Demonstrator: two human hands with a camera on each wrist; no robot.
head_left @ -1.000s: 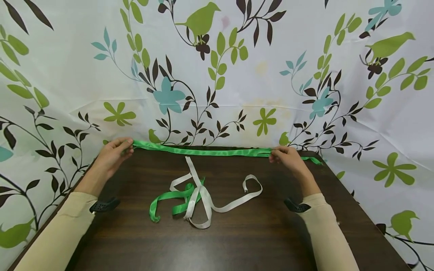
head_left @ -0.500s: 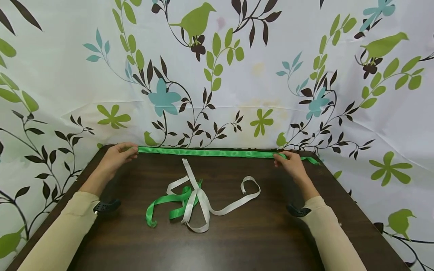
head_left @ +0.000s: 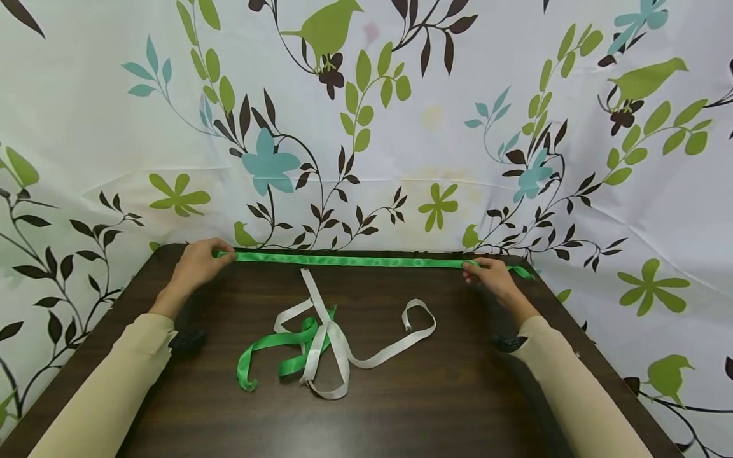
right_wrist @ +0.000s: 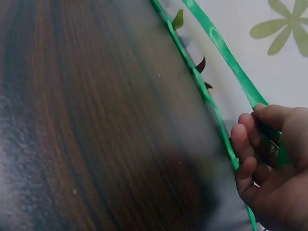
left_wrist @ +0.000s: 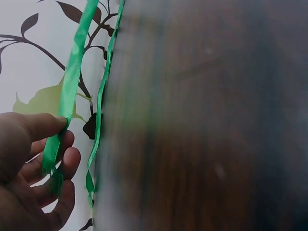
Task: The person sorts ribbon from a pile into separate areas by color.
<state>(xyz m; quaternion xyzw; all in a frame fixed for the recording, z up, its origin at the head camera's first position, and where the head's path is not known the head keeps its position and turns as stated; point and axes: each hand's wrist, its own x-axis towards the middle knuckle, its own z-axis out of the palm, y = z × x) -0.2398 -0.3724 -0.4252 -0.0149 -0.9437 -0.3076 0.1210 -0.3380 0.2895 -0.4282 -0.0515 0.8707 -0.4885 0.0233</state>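
Observation:
A shiny green ribbon [head_left: 343,261] is stretched nearly straight across the far edge of the dark table. My left hand [head_left: 200,264] pinches its left end; a short frayed tip hangs below the fingers in the left wrist view. On the other side my right hand [head_left: 491,277] pinches the ribbon between thumb and fingertips. A second green ribbon [left_wrist: 102,91] lies along the table's far edge in both wrist views, under the held one. In the head view a green tail [head_left: 521,272] shows beyond my right hand.
A white ribbon [head_left: 389,352] lies in loops mid-table, crossing over a curled green ribbon [head_left: 269,340]. The brown wood-grain table [head_left: 401,413] meets a white cloth backdrop [head_left: 366,210] printed with leaves, birds and flowers.
The held green ribbon has gone from slightly sagging and twisted to taut and flat. The whole head view has shifted a little, so the loose ribbons appear further left.

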